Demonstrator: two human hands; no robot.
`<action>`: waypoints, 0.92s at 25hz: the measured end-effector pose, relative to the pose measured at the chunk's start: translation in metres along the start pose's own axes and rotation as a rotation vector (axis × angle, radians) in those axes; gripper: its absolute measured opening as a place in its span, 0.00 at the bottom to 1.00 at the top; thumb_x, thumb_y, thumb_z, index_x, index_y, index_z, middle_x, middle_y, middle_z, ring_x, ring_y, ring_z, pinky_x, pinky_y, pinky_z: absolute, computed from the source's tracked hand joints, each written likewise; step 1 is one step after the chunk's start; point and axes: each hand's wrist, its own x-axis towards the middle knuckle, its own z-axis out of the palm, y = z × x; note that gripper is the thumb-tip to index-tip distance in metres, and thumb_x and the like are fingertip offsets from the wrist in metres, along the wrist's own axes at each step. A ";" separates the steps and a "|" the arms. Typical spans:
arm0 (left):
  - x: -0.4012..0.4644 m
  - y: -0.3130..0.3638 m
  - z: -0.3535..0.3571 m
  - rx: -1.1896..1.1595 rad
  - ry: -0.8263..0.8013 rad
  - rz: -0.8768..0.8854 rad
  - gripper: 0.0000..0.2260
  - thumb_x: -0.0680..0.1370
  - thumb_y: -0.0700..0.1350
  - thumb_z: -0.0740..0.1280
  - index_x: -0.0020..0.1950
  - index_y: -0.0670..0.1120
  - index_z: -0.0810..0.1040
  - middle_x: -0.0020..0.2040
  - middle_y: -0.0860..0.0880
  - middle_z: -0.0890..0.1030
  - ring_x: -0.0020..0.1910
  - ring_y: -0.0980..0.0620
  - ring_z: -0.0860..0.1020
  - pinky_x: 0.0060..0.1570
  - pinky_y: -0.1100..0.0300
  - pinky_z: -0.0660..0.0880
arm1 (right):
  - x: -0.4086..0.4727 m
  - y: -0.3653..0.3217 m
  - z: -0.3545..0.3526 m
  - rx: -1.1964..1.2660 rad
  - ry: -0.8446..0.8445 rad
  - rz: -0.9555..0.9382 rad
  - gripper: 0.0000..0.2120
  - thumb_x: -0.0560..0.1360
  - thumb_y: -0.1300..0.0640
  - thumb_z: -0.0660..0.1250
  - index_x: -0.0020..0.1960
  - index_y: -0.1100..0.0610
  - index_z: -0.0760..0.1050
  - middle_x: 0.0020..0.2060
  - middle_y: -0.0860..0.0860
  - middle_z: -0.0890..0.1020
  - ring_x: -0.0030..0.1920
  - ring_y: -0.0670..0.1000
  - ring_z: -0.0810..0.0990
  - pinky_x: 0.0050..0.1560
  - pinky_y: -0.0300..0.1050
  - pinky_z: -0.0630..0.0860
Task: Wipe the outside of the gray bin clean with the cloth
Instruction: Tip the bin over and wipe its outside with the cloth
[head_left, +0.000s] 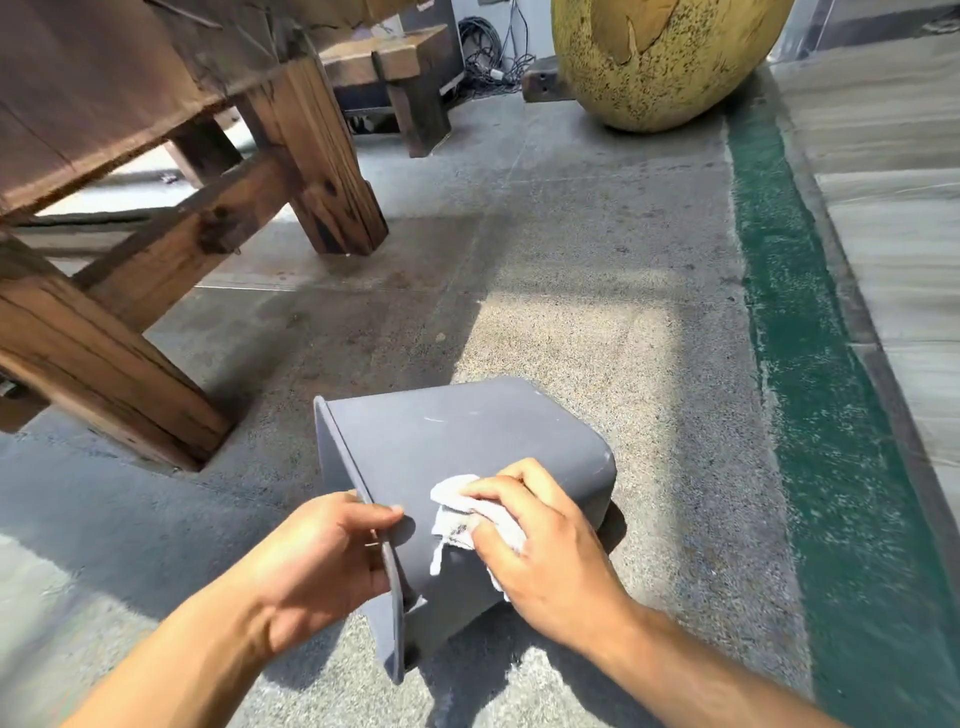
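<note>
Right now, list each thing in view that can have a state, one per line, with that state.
gray bin: tipped on its side on the concrete floor, rim toward the person's left.
cloth: crumpled, pressed against the bin's outer wall.
left hand: shut on the bin's rim.
right hand: shut on the cloth.
wooden bench: standing upright.

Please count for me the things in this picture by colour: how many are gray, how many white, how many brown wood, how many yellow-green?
Gray: 1, the bin
White: 1, the cloth
Brown wood: 2, the big table and the small bench
Yellow-green: 1, the big round object
Total: 5
</note>
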 end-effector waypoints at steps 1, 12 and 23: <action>-0.002 -0.007 -0.007 0.007 0.049 0.012 0.18 0.76 0.35 0.67 0.65 0.32 0.75 0.55 0.34 0.80 0.46 0.41 0.81 0.50 0.39 0.82 | -0.005 0.005 0.003 -0.006 -0.020 0.015 0.11 0.77 0.48 0.64 0.59 0.41 0.76 0.52 0.40 0.74 0.52 0.43 0.79 0.58 0.45 0.76; -0.015 -0.018 -0.012 0.219 0.226 0.127 0.17 0.75 0.26 0.66 0.64 0.34 0.72 0.42 0.35 0.82 0.31 0.45 0.79 0.31 0.51 0.83 | -0.004 0.019 0.005 0.062 0.140 0.167 0.12 0.75 0.51 0.67 0.57 0.42 0.80 0.54 0.43 0.77 0.56 0.38 0.77 0.63 0.39 0.71; -0.009 -0.037 -0.005 0.418 0.342 0.128 0.18 0.72 0.23 0.68 0.60 0.26 0.71 0.38 0.29 0.82 0.25 0.46 0.81 0.28 0.49 0.82 | -0.023 0.058 0.027 -0.320 0.143 -0.151 0.14 0.77 0.51 0.68 0.62 0.46 0.79 0.52 0.52 0.76 0.49 0.56 0.79 0.50 0.50 0.80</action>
